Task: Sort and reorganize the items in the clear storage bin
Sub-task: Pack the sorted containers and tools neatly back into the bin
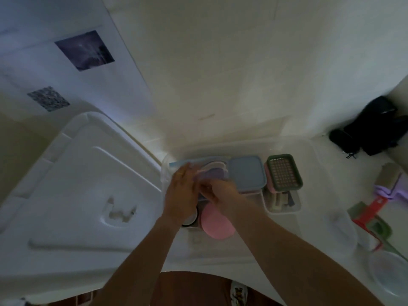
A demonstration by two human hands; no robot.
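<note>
Your bin [308, 149] sits on the counter w/ lid [84, 184] off at left. Both hands meet at its far-left corner on the purple lids [213, 173]: left hand [182, 191] lies flat, fingers straight; right hand [220, 191] grip can't tell. Lids lie just ahead of both.

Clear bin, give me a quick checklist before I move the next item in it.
1. Both hands inside the clear bin: ok, left hand and right hand meet at its left end.
2. Grip on the purple item: cannot tell, blurred.
3. Blue lidded box out of the way: ok, beside the hands.
4. Green basket stable: cannot tell.
5. Bin lid off: ok, lying left.
</note>
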